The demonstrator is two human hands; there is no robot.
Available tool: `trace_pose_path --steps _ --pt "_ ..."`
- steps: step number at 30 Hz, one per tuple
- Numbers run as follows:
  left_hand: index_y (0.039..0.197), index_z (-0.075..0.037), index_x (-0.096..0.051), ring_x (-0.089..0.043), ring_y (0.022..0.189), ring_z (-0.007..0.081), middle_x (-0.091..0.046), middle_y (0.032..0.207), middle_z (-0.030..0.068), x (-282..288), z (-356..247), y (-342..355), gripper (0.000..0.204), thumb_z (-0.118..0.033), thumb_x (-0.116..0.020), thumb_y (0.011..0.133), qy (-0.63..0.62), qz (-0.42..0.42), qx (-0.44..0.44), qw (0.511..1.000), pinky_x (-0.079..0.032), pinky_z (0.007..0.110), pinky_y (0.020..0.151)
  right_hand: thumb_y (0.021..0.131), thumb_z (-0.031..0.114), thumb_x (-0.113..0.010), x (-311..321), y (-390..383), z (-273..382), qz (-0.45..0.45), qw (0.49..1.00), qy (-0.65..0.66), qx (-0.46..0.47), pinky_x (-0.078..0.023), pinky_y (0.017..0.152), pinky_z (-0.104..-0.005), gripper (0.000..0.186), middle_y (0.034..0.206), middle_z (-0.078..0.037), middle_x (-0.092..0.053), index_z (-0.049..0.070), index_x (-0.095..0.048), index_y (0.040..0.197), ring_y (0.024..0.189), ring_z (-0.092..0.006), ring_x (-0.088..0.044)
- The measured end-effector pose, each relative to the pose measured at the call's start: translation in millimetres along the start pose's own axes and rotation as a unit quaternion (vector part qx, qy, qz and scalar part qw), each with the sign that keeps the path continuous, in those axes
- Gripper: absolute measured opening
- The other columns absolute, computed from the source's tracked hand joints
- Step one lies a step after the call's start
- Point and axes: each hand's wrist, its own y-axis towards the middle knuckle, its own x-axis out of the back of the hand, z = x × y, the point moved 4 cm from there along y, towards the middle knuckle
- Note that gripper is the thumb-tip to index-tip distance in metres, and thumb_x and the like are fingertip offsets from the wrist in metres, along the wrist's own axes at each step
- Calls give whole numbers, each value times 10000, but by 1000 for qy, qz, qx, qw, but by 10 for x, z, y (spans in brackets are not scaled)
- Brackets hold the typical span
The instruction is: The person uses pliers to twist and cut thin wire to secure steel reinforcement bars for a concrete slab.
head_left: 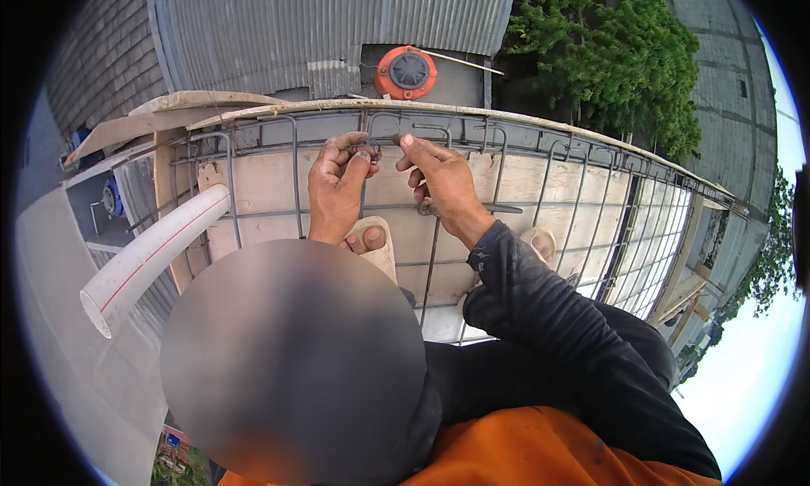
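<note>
- Lying at far left: a white pipe point(156, 254) with a thin red stripe, angled, its upper end resting against the rebar cage point(540, 191).
- Left hand point(337, 178) is gripping the cage's top bar, fingers curled around a small loop of tie wire point(364, 147) at a bar crossing.
- Right hand point(443, 182) is pinching the other end of that wire just beside the left hand, thumb and forefinger closed on it, remaining fingers loosely bent.
- Rebar cage is running left to right over the wooden formwork boards point(270, 182), stirrups standing upright.
- Sandalled foot point(371, 237) is resting on the bars below the left wrist.
- Orange round tank lid point(407, 71) is sitting beyond the cage; green foliage point(607, 47) is filling the upper right.
</note>
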Motion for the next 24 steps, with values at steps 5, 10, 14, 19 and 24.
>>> trace_pose_path --steps 5,10,14,19,24 --pt "1235 3 -677 -744 997 173 -767 1078 106 -55 -123 -162 239 -69 -626 1013 190 32 -50 980 -581 319 886 981 355 -776 -152 0 75 6 993 114 -19 -497 674 -276 297 959 0 -638 70 -731 1051 828 -96 -570" --pt "1104 3 -719 -746 959 167 -774 1015 92 -13 -238 -191 156 -33 -640 975 274 98 -53 955 -576 328 849 1055 254 -653 -129 -13 146 -19 990 140 13 -499 759 -300 159 988 -6 -646 99 -633 1030 912 -121 -598" --pt "1081 -13 -716 -742 936 169 -780 1003 96 7 -171 -169 133 -26 -626 984 208 114 -58 970 -575 320 833 1121 212 -528 -108 -46 248 -39 980 195 -5 -544 803 -338 135 996 -34 -651 88 -568 1156 884 -148 -619" --pt "1165 -44 -670 -740 1043 222 -753 1128 147 -124 -78 -265 166 -15 -600 1016 -152 80 46 984 -605 357 917 1150 230 -475 -2 24 369 -13 957 289 9 -579 805 -374 177 974 -52 -634 68 -521 1203 800 -161 -617" --pt "1170 -54 -640 -709 1164 257 -708 1249 169 -305 49 -311 141 -121 -646 1045 -359 151 152 908 -600 416 995 1141 252 -493 -137 -40 619 -47 988 108 104 -547 674 -332 202 874 -25 -577 57 -546 1153 714 -100 -552"
